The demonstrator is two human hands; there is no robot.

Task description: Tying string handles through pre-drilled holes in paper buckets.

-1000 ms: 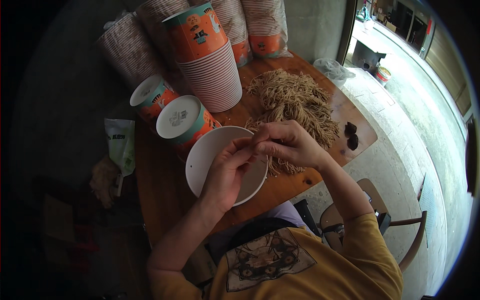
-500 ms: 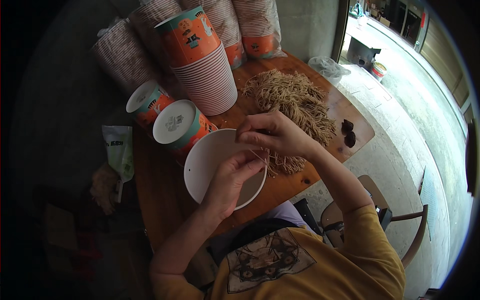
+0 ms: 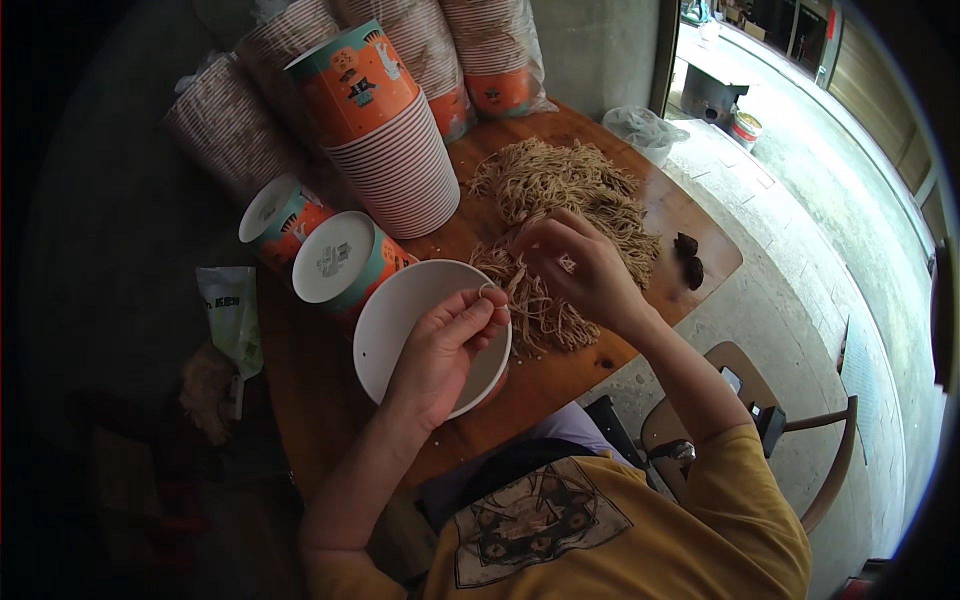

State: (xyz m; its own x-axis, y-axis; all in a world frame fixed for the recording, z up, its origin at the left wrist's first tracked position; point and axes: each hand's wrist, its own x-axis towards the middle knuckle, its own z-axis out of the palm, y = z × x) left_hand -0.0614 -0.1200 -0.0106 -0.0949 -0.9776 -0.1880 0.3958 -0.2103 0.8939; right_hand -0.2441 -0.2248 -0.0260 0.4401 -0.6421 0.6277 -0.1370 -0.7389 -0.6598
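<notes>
Your left hand [image 3: 440, 350] pinches 1 thin strand [image 3: 485, 287] over the white bucket [image 3: 395, 315]; your right hand [image 3: 582, 268], grip unclear, curls over tan strands [image 3: 570, 180] farther right.

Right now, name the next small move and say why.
Perhaps use the right hand to draw a piece from the stringy pile: that hand is reached out over the pile, while the left hand pinches a thin strand above the paper tub.

Below our left hand [image 3: 440, 350] and right hand [image 3: 598, 275], we wear a mustard short-sleeved shirt [image 3: 700, 550] with a dark-figured rectangular print [image 3: 542, 524].
</notes>
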